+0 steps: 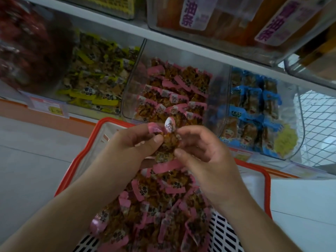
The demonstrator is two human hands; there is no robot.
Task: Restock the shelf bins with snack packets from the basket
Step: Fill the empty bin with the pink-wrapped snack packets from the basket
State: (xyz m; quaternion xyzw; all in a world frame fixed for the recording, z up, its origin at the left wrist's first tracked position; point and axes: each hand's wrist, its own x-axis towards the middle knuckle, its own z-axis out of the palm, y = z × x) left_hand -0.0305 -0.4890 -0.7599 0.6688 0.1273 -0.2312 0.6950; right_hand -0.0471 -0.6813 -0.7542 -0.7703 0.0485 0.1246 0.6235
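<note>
Both hands, left hand (134, 142) and right hand (201, 150), pinch pink-edged snack packets (166, 142) at centre frame, above the orange-rimmed basket (267, 180); the clear pink-packet bin (134, 82) sits behind, yellow-packet bin (94, 75) to its left, blue-packet bin (294, 113) right.

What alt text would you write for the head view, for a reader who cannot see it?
Two hands, left hand and right hand, hold a pink-edged snack packet above a red-rimmed basket of matching packets. Behind it, a clear shelf bin holds the same pink packets, between bins of yellow packets and blue packets.
</note>
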